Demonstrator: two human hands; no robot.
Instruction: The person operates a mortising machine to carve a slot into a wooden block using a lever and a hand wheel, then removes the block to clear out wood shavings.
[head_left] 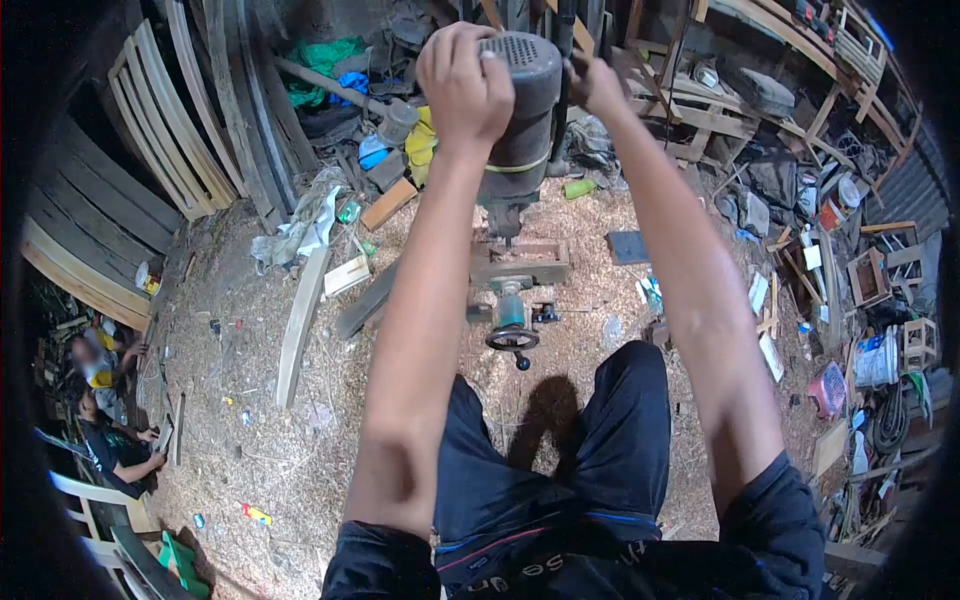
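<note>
1. Machine [522,140] stands straight ahead of us, its perforated motor cap uppermost and a black handwheel [512,340] low on the side nearest our knees.
2. Our left hand [466,85] is against the motor's left edge near the top, fingers curled — we cannot tell whether it grips anything there.
3. Our right hand [598,88] reaches to the motor's right side, fingers bent and partly hidden beside a dark upright post; we cannot tell what it holds, if anything.
4. Below the motor, a wooden frame [562,262] sits by the spindle, just beyond the handwheel.
5. Around us the floor [250,450] is strewn with shavings; a long pale plank [302,330] lies left of the machine, and a dark block [628,247] lies to its right.
6. Curved wooden strips [178,120] lean upright at the far left — nearer, along the left edge, we see two people [118,450], one with both hands at a piece of wood.
</note>
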